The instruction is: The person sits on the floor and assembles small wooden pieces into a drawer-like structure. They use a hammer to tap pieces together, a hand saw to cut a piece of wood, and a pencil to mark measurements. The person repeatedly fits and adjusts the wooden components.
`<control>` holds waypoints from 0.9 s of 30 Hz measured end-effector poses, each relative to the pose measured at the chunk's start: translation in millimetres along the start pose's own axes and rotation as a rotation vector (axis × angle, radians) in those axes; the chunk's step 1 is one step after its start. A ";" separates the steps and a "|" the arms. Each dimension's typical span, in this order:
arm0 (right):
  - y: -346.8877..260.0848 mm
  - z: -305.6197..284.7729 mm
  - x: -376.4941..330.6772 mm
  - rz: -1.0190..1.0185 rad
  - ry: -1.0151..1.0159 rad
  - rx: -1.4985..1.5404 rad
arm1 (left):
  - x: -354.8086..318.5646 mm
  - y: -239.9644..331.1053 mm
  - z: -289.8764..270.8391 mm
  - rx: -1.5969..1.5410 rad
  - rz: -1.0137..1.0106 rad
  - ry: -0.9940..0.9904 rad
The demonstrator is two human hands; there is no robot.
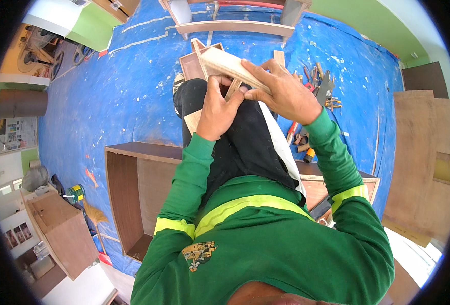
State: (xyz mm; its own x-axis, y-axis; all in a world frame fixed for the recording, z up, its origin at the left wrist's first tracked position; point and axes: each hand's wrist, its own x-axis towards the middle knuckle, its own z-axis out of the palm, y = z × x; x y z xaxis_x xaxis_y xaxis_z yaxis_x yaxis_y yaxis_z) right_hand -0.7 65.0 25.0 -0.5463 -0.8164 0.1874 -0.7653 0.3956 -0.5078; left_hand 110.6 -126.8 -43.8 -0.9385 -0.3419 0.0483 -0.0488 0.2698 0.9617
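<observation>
Blue tarpaulin point(133, 101): covers the floor across the whole upper field. Open brown cabinet carcass point(133, 193): lies on its side at 8 o'clock of centre, under the person's black-trousered knee point(235, 142). Plywood sheets point(418, 162): stacked at 3 o'clock. Small wooden frame piece point(225, 63): at 12 o'clock, raised over the knee, tilted, held by both hands. Right hand point(281, 91): fingers pressed together along the piece's top face, thumb underneath, clamping it. Left hand point(217, 109): just below, fingers curled round a thin strut of the same piece. Hand tools point(321, 86): scattered at 2 o'clock on the tarpaulin.
</observation>
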 end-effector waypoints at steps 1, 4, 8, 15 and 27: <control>6.3 0.4 4.0 -0.003 -0.018 0.032 | 2.8 -4.7 -5.2 0.018 0.019 -0.043; 18.5 -6.5 9.2 0.037 -0.119 0.118 | 15.6 -4.5 -16.1 0.075 -0.016 -0.206; 28.2 -3.3 17.6 0.051 -0.219 0.360 | 15.4 8.0 -20.7 -0.035 -0.103 -0.230; 14.9 13.1 34.0 0.007 -0.462 0.484 | -4.8 0.1 -37.0 -0.524 -0.399 -0.089; -8.9 11.9 46.8 -0.252 -0.028 0.088 | -7.4 6.5 -47.6 -0.520 -0.266 0.136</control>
State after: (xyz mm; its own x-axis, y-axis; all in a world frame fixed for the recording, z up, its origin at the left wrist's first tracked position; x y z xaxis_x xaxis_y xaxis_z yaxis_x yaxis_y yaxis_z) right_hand -15.4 18.3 28.3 -0.3321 -0.8962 0.2942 -0.8424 0.1415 -0.5199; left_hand 133.5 -165.4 -25.0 -0.8632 -0.4587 -0.2108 -0.0697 -0.3052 0.9497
